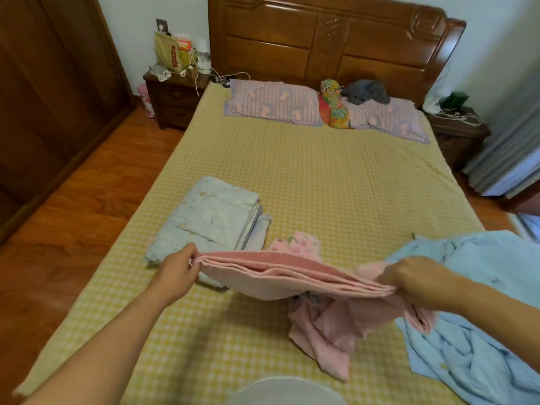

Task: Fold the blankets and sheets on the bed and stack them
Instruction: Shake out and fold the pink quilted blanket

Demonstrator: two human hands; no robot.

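Observation:
A pink blanket (280, 273), doubled into several layers, hangs stretched above the foot of the bed (306, 171). My left hand (176, 273) pinches its left end and my right hand (415, 279) grips its right end. To the left, partly under the pink edge, a pale blue floral blanket (210, 220) lies folded on the yellow checked sheet. A crumpled pink sheet (327, 325) lies beneath the held blanket. A loose light blue sheet (473, 317) is heaped at the right, under my right forearm.
Two striped pillows (271, 103) (388, 118), a bright floral cushion (333, 105) and a grey garment (366, 90) lie at the headboard. Nightstands (172, 97) (455, 133) flank the bed. A wardrobe (43, 97) stands left of the wooden floor.

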